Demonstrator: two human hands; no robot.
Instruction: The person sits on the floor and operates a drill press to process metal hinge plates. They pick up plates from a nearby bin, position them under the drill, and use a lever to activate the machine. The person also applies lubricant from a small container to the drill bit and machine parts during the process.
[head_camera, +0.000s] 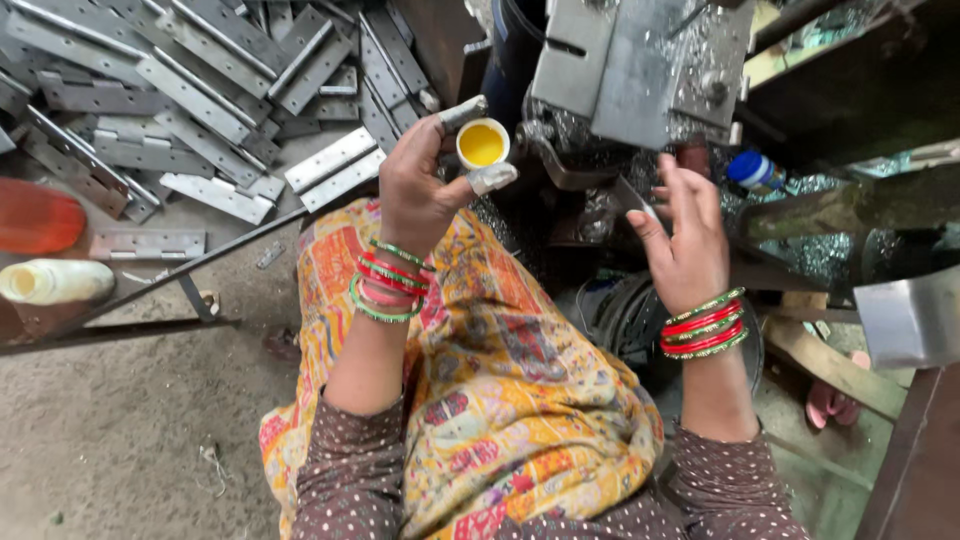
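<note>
I see the left hand (415, 190) pinching a yellow cap (483, 143) beside the press (640, 70), the right hand (685, 240) open below it, hinges (200, 100) left.

A grey steel machine block (640, 70) is filling the top centre of the frame, closing off passage there. A heap of flat grey metal hinge strips (200, 90) is crowding the upper left. A thin dark metal bar (200, 265) is crossing the left middle. Bare sandy concrete floor (120, 440) is lying open at lower left.
</note>
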